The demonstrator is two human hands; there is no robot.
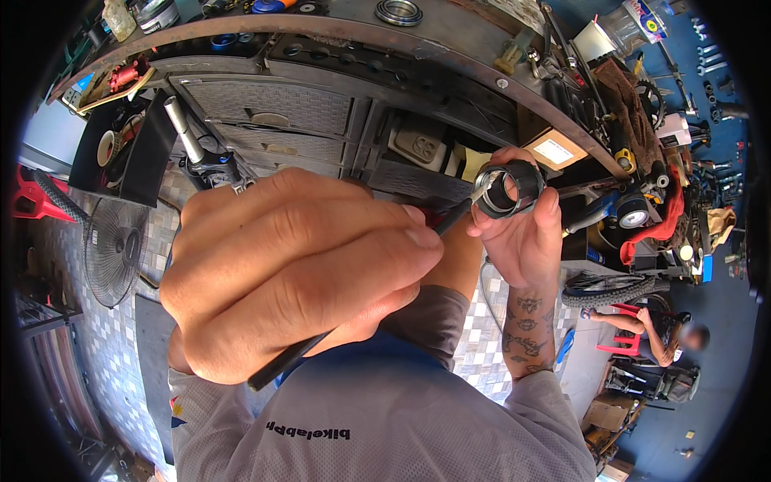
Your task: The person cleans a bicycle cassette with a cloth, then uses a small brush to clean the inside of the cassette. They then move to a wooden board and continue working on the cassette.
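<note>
My left hand (297, 273) looms large in the left-middle, fingers pinched around a thin black brush (456, 218). Its handle end sticks out below the palm, and its pale tip reaches the rim of a black ring-shaped part. That hollow cylindrical part (526, 185) has a ridged outer wall and a metallic-looking inner edge. Whitish stuff shows on the side near the brush tip. My right hand (518, 241) holds the part upright between thumb and fingers, with its opening turned toward the brush. Both hands are raised in front of the workbench.
A metal-edged workbench (337, 30) with a bearing-like ring (398, 11) spans the top, above dark drawers (265, 104). A fork-like bicycle part (189, 132) and a fan (115, 249) stand left. Tools crowd the right, where another person (662, 337) sits by a bicycle wheel (610, 289).
</note>
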